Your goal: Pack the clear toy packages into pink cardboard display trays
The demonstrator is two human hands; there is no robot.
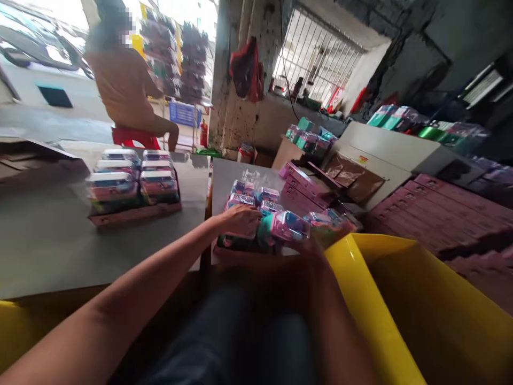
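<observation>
My left hand [240, 218] reaches over a tray of small clear-topped packages [242, 187] on the grey table, its fingers bent over a package at the tray's near left. My right hand [308, 248] is dark and smeared by motion. It is under and beside a pink and teal package [290, 225], which is tilted at the tray's right side. Whether its fingers close on that package is hidden. More packages [320, 219] lie just to the right.
A filled tray [134, 211] stands on the left table. A yellow bin [372, 278] is at my right, near stacked pink boxes [441, 208]. Beyond the left table, a person [120, 80] sits on a red stool [136, 138]. Open cartons [344, 176] stand behind.
</observation>
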